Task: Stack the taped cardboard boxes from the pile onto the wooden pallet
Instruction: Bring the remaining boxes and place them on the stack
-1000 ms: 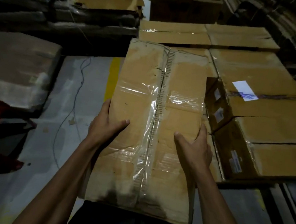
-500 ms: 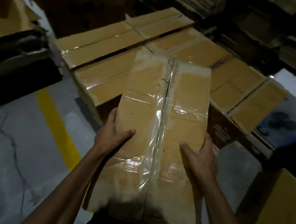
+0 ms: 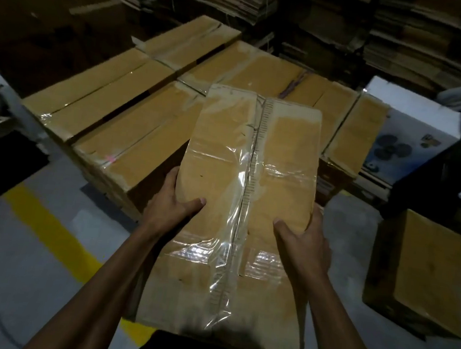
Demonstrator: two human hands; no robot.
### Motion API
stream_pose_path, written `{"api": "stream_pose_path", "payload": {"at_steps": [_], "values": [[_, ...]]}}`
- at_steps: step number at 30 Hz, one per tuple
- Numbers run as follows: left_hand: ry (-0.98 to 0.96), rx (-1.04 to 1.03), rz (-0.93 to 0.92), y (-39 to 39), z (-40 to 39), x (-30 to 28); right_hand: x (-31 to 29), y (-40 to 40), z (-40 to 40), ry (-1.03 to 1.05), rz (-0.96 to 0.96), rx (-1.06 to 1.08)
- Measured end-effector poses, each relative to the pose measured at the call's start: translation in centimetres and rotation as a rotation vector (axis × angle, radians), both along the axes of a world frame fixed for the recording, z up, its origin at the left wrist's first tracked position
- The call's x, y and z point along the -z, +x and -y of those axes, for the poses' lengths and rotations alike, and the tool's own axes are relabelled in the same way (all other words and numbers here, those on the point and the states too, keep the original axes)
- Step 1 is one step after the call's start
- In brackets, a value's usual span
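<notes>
From the head camera, the person carries a long taped box [image 3: 244, 204] lengthwise in front of the body, its near end low by the waist and its far end reaching over the stack of boxes [image 3: 132, 125] ahead. The left hand [image 3: 168, 205] grips the box's left edge, thumb laid across the top and fingers wrapped under; the right hand [image 3: 305, 245] holds the right edge the same way. Clear tape runs down the box's centre seam and crosses it in shiny bands.

Against the frame half a second ago, the grip has not changed, but the stack now sits squarer and closer beyond the box, filling more of the middle. The yellow floor line [image 3: 52, 230] lies left of the box, running under its near corner, lower than before. A white printed carton [image 3: 407, 135] shows right of the stack, more in view than earlier. A single brown box [image 3: 422, 274] stands on the floor right of the carried box, apart from it. Bundles of flattened cardboard [image 3: 406, 31] rise behind the stack.
</notes>
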State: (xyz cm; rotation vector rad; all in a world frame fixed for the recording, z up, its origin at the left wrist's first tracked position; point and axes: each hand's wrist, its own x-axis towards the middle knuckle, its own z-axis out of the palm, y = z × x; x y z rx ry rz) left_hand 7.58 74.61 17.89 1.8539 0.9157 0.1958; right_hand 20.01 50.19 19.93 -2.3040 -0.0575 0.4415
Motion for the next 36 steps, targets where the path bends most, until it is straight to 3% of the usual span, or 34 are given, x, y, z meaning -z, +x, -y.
{"api": "stream_pose_path", "payload": {"at_steps": [8, 25, 36], "values": [[0.022, 0.042, -0.024, 1.3, -2.2, 0.8, 1.2, 0.0, -1.5, 0.015, -0.031, 0.061], [-0.002, 0.319, -0.09, 5.9, -19.6, 7.2, 7.6, -1.6, -17.9, -0.083, -0.157, 0.356], [-0.057, 0.372, -0.08, 9.0, -22.2, 11.6, 12.0, -1.1, -20.8, -0.084, -0.225, 0.453]]}}
